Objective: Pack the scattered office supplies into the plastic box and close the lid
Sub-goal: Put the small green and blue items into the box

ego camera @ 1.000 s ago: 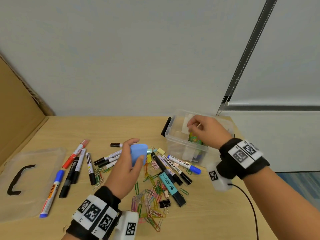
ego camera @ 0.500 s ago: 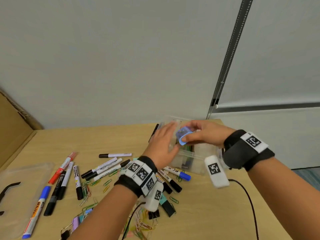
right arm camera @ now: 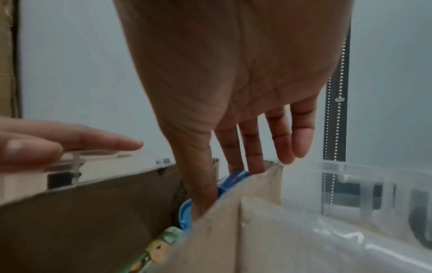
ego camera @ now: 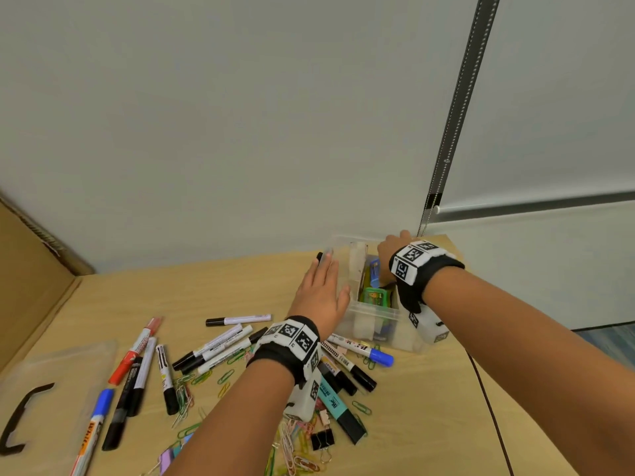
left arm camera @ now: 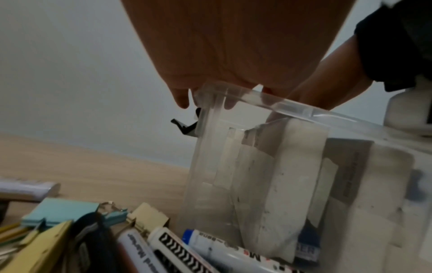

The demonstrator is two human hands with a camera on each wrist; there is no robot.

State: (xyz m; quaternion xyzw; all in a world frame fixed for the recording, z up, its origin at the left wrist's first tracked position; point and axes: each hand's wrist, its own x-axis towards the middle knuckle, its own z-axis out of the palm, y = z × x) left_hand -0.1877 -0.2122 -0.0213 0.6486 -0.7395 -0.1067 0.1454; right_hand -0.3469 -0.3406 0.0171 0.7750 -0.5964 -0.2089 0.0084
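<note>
Nearest, markers [ego camera: 220, 348] and paper clips [ego camera: 295, 448] strewn across the surface [ego camera: 429, 424], long axes mostly slanting toward the plastic box [ego camera: 378, 324], closer to the left hand [ego camera: 321, 293]. Left hand flat, fingers straight, pressed on the box's left rim. Beyond, right hand [ego camera: 391, 252] dipped into the middle slot, thumb and fingers pinching a blue item [right arm camera: 233, 178]. Lid [ego camera: 51, 389] far left, off.

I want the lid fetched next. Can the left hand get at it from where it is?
Probably yes: the left hand lies flat and holds nothing, and the lid sits uncovered at the table's left, beyond the markers.
</note>
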